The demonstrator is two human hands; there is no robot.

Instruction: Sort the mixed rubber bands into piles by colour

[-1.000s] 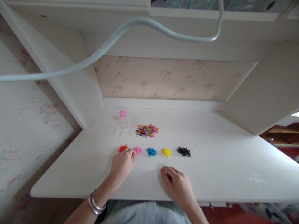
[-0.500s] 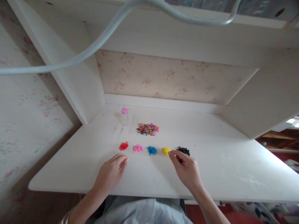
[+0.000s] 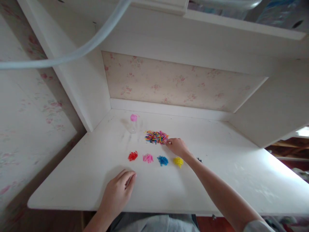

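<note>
My right hand (image 3: 177,146) reaches to the right edge of a mixed pile of small coloured rubber bands (image 3: 155,137). Its thumb and fingertips are pinched together at the pile, and what lies between them is too small to make out. Near the front of the desk rests my left hand (image 3: 118,190), fingers curled and closed, with any contents hidden. Beyond it runs a row of sorted bands: a red pile (image 3: 132,156), a pink pile (image 3: 148,158), a blue pile (image 3: 162,160) and a yellow pile (image 3: 178,161). A black pile (image 3: 199,159) is mostly covered by my right forearm.
A clear bottle with a pink cap (image 3: 133,124) stands behind the red pile, left of the mixed bands. Side panels and a shelf enclose the white desk (image 3: 79,180). A pale cable or tube (image 3: 96,40) crosses the upper left close to the camera.
My right hand has moved from beside the yellow pile forward to the mixed pile, its forearm now over the black bands. My left hand stays near the front. The camera view has shifted slightly.
</note>
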